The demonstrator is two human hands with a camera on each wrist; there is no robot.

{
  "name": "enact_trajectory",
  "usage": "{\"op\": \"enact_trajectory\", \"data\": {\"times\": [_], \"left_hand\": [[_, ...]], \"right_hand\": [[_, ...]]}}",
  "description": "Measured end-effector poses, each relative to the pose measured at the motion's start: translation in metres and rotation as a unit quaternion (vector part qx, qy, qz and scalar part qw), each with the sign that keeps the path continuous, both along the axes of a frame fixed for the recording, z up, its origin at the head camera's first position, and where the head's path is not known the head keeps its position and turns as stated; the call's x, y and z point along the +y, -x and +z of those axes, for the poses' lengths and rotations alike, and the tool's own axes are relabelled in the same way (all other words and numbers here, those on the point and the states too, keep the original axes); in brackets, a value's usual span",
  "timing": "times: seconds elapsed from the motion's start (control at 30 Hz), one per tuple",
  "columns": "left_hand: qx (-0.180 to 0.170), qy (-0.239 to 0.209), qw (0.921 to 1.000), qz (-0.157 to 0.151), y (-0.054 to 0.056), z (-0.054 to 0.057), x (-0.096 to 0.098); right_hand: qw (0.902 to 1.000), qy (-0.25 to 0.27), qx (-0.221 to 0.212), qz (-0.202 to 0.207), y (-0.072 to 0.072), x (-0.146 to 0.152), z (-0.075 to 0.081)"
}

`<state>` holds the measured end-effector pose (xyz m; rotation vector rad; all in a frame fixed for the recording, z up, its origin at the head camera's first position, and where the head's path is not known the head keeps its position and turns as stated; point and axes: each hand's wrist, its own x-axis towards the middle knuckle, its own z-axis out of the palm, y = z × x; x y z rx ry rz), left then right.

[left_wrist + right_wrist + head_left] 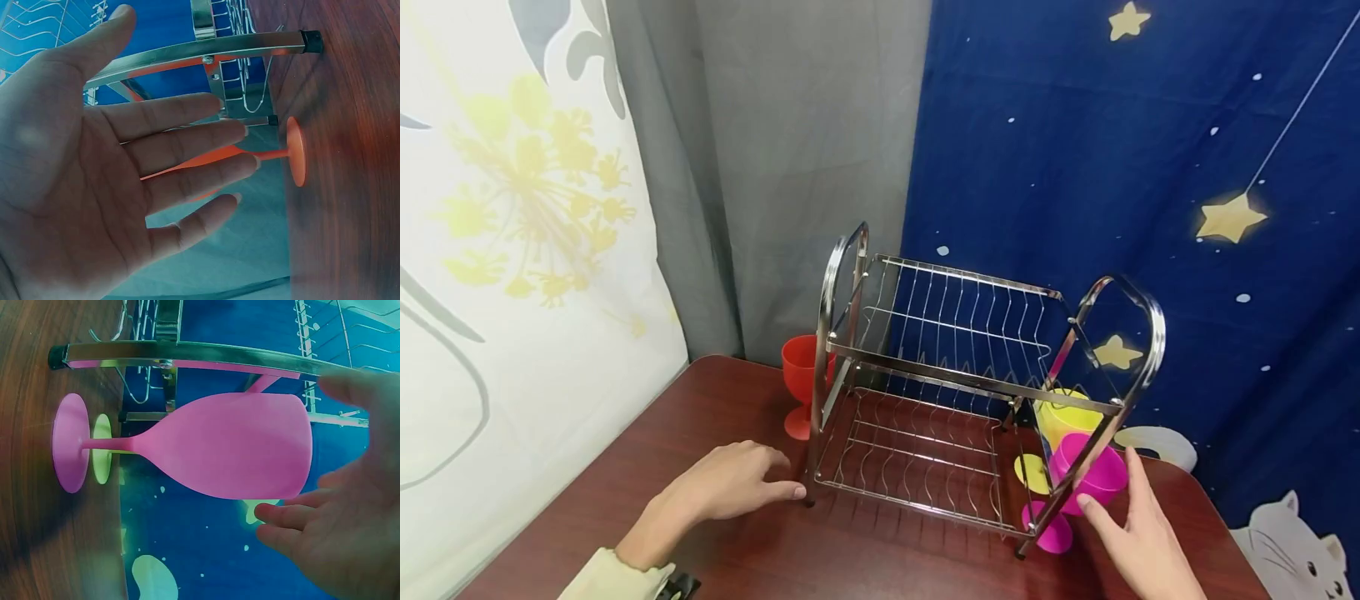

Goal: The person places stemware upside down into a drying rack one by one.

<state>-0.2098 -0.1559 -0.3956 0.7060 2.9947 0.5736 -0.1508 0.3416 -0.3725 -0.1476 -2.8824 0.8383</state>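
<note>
A two-tier chrome dish rack (936,379) stands on the table, with bare wire tiers. At its left rear is an upright red plastic goblet (801,379). My left hand (730,483) is beside the rack's front left leg with fingers extended; in the left wrist view they partly cover the orange-looking goblet (299,152). To the rack's right stands a magenta goblet (1093,475), with a yellow goblet (1067,417) behind it. My right hand (1138,525) is spread at the magenta goblet's bowl, thumb and fingers on different sides. The right wrist view shows that goblet (231,447) upright, its foot on the table.
The dark red wooden table (722,417) ends at a grey curtain (805,167) and a blue star-patterned curtain (1075,167) behind. A white floral curtain (535,250) hangs along the left edge.
</note>
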Motion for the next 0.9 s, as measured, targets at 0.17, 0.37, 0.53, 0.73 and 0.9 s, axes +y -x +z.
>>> {"op": "enact_trajectory", "data": {"times": [0.17, 0.37, 0.53, 0.73, 0.9], "left_hand": [[-0.021, -0.014, 0.9992, -0.031, 0.000, 0.000, 0.000], [-0.038, -0.046, 0.9960, -0.067, 0.000, -0.001, 0.000], [-0.049, -0.068, 0.9920, -0.094, 0.002, -0.002, 0.001], [-0.084, -0.098, 0.9856, -0.109, 0.002, -0.003, 0.001], [-0.101, -0.115, 0.9809, -0.119, 0.002, -0.002, 0.002]], "right_hand": [[0.9979, 0.036, 0.053, -0.014, -0.002, 0.000, -0.005], [0.9978, 0.035, 0.049, -0.029, 0.000, -0.002, -0.006], [0.9958, 0.054, 0.061, -0.042, 0.002, -0.003, -0.010], [0.9914, 0.074, 0.087, -0.063, 0.005, -0.005, -0.016], [0.9893, 0.069, 0.098, -0.082, 0.007, -0.009, -0.020]]}}
